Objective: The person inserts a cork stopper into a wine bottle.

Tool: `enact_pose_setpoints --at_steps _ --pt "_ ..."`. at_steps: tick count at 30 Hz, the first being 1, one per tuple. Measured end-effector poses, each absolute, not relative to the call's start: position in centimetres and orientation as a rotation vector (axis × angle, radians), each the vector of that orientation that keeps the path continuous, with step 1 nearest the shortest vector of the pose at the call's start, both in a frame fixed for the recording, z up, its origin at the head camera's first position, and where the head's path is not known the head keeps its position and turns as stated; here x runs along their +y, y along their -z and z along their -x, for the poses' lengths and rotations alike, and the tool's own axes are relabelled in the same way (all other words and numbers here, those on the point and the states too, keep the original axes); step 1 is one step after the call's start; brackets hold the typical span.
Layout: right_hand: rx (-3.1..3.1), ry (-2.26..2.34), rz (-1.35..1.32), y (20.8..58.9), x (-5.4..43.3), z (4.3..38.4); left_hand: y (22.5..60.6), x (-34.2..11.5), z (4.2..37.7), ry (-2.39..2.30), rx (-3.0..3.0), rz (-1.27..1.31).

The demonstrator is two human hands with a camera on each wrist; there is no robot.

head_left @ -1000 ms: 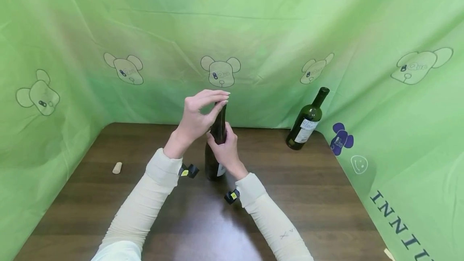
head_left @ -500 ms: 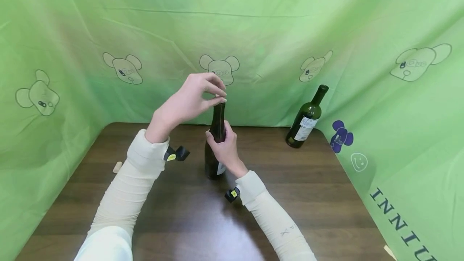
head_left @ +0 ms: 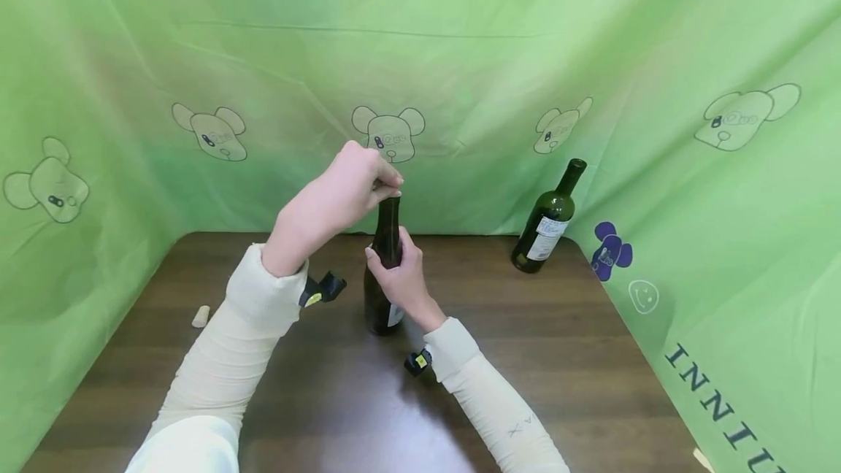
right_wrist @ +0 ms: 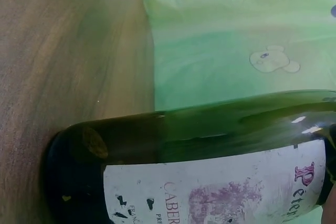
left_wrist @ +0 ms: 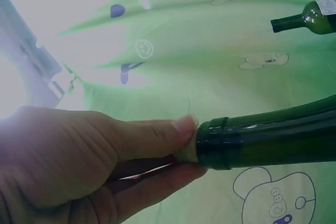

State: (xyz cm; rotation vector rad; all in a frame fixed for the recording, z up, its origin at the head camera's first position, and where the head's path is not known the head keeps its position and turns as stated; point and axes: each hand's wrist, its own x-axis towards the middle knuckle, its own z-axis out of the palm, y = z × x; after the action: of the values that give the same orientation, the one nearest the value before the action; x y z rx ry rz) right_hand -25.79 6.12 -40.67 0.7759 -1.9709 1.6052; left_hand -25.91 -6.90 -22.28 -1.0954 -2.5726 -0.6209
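A dark green wine bottle [head_left: 379, 305] stands upright on the table in the head view. My right hand [head_left: 406, 276] grips it around the shoulder and lower neck. Over its mouth, my left hand [head_left: 338, 192] pinches a cork [left_wrist: 186, 153] between thumb and fingers. In the left wrist view the cork's end sits right at the rim of the bottle neck [left_wrist: 226, 142], mostly covered by the fingertips. The right wrist view shows the bottle's white printed label [right_wrist: 215, 190], with only a sliver of the right hand at the edge.
A second green wine bottle [head_left: 542, 232] stands at the back right. Another cork [head_left: 201, 316] lies on the brown wooden table [head_left: 473, 393], left of the left sleeve. Green cloth [head_left: 460, 57] with bear drawings hangs around the table's back and sides.
The left wrist has swung up and left, so the hand now comes from above. Its fingers have drawn together at the bottle's mouth. The right hand keeps its grip; the head view shifts slightly.
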Motion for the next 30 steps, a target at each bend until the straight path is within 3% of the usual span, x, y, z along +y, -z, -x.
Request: enact_pose_setpoints --at_steps 8,15,24,30 --pt "-1.967 -1.588 -0.769 41.0 5.8 25.5 23.5 -7.1 24.9 0.609 -2.517 1.067" --pt "-1.922 -1.528 -0.722 40.9 6.0 26.1 26.7 -8.4 27.1 1.221 -2.377 1.070" --pt "-1.962 -1.641 -0.662 41.0 6.6 26.1 29.0 -5.2 30.2 2.050 -2.182 1.144" --pt "-1.943 -1.637 -0.679 41.3 6.4 26.1 30.7 -4.0 30.5 2.306 -2.083 1.034"
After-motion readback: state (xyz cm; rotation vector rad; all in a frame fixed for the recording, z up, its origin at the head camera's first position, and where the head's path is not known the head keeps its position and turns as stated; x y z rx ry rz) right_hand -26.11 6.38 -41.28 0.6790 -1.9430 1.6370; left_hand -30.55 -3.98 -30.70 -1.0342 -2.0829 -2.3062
